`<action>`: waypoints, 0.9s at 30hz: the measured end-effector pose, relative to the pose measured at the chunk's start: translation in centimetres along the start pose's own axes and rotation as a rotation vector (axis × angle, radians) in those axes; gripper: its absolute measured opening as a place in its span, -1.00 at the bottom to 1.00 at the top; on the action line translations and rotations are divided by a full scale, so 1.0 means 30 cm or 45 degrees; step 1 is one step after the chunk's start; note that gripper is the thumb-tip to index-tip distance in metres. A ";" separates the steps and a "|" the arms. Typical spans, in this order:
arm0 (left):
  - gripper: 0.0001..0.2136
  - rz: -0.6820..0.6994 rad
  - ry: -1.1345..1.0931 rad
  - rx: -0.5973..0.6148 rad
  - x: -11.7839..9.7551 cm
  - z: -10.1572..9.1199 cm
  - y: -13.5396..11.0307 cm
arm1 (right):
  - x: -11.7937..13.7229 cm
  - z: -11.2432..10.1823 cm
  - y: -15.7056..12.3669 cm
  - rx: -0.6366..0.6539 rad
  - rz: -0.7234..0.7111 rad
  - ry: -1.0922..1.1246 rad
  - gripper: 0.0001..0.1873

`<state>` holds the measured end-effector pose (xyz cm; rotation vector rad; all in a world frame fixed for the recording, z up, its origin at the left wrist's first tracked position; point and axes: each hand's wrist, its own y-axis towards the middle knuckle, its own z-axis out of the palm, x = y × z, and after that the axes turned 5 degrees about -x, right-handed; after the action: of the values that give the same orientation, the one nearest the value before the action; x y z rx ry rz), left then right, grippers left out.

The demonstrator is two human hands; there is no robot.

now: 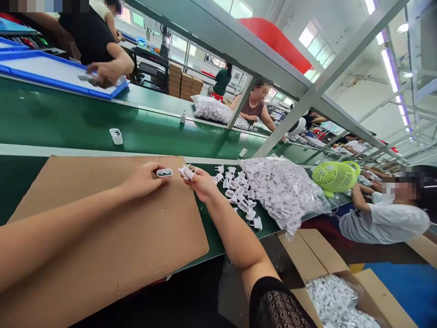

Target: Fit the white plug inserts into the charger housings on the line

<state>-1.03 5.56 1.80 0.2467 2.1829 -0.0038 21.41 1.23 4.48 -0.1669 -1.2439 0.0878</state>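
Holding (head view): two bare hands near the far right corner of the cardboard (112, 218), close together, their pieces apart.
Left hand (149, 179): fingers and thumb closed round a white casing (165, 172), open end showing, dark inside. Risk: a loose pinch could let it twist; cause, a push off its axis.
Right hand (204, 186): fingertips pinching a white plug (187, 172), just past the cardboard's right edge. Whether one piece or more, cannot tell. Risk: fumbling or bent pins, if the fingers bear on the metal.
Gap: small, between casing and plug. Risk: if brought together skewed, the edges could chip or jam.
Loose plugs (241, 189): heaped right of the right hand, lying every way. Risk: a sweep of the right forearm, which passes just beside them, could scatter them; the nearest lies close to the table's near edge and might drop.
Bag (283, 187): full of white pieces, right of the heap, near corner apparently over the edge. Risk: a knock or tug could make it slide or spill.
Carton (372, 278): below, near right, flaps raised, more pieces inside. Fallen plugs might mix in.
Far casing (116, 136): upright on the green strip, far left; could tip if bumped.
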 end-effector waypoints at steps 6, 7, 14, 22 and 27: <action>-0.36 0.191 -0.072 0.065 0.014 0.091 -0.080 | -0.046 -0.029 0.008 -0.046 -0.022 -0.054 -0.45; -0.39 0.208 -0.059 0.073 0.019 0.095 -0.080 | -0.051 -0.032 0.006 -0.051 -0.071 -0.085 -0.45; -0.37 0.290 -0.094 0.110 0.057 0.097 -0.082 | -0.076 -0.035 -0.013 -0.077 -0.461 -0.536 -0.64; -0.50 0.114 -0.129 -0.375 0.032 0.037 -0.028 | -0.084 -0.029 0.006 -0.202 -0.490 -0.539 -0.61; -0.09 -0.284 0.171 -0.986 0.084 -0.214 0.206 | -0.072 -0.044 -0.003 -0.262 -0.568 -0.598 -0.61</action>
<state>-6.51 12.67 4.06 -0.4441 2.1608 0.7318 21.97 0.70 2.08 -0.0428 -1.7313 -0.4097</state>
